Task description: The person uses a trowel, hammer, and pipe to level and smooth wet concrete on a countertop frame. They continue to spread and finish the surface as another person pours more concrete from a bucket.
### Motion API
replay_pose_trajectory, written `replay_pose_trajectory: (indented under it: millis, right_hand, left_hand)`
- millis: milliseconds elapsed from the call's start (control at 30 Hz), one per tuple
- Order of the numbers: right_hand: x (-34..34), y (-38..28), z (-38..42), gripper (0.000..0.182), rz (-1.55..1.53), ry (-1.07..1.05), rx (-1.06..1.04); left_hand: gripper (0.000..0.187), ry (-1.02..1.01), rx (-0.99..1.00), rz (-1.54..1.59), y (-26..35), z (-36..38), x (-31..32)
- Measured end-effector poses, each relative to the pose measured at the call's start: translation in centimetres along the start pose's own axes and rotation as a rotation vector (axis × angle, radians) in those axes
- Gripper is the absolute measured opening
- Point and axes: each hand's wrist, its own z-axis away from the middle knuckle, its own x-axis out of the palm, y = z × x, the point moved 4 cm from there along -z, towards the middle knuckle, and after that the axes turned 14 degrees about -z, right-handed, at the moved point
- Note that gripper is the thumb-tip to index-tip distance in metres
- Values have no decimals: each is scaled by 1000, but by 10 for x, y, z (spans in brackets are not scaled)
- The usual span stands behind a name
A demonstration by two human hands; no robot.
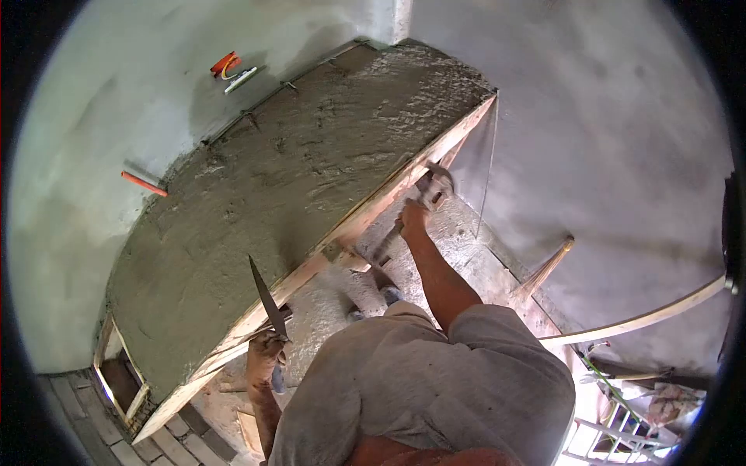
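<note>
My left hand [266, 353] is closed around the handle of a pointing trowel [267, 299]. The trowel's long pointed blade rises over the front edge of the wet concrete slab [256, 202]. My right hand [414, 216] is closed on what looks like a hammer [441, 182], blurred by motion, just below the far part of the wooden form board [369, 208]. The board runs along the slab's front edge. The slab's surface is grey, wet and roughly levelled, with a rougher texture towards the far corner.
An orange pipe [144, 183] and an orange box with wires [225, 64] stick out of the left wall. A wooden post [548, 268] and a curved board [645, 311] stand at right. Dark bricks or tiles [85, 412] lie lower left. A string [489, 163] hangs from the slab's corner.
</note>
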Motion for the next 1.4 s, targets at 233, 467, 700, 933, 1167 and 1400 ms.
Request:
replay_pose_trajectory:
  millis: [233,467,700,933,1167,1400]
  right_hand:
    - [-2,-110,10,13,-402,254,341]
    - [-4,-104,-77,16,-149,197,413]
    - [-50,-122,-90,20,-449,191,249]
    - [-75,-155,-181,20,-413,478,171]
    - [-63,-176,-230,11,-249,211,397]
    - [-85,-37,-331,11,189,30,-267]
  left_hand:
    - [9,-19,19,-118,20,-4,-8]
    - [15,126,-70,-96,17,24,-18]
    - [10,45,9,-118,23,-15,-22]
    - [12,66,41,-214,89,-48,22]
    - [23,55,123,-273,228,-93,133]
    - [58,-34,158,-156,286,-114,194]
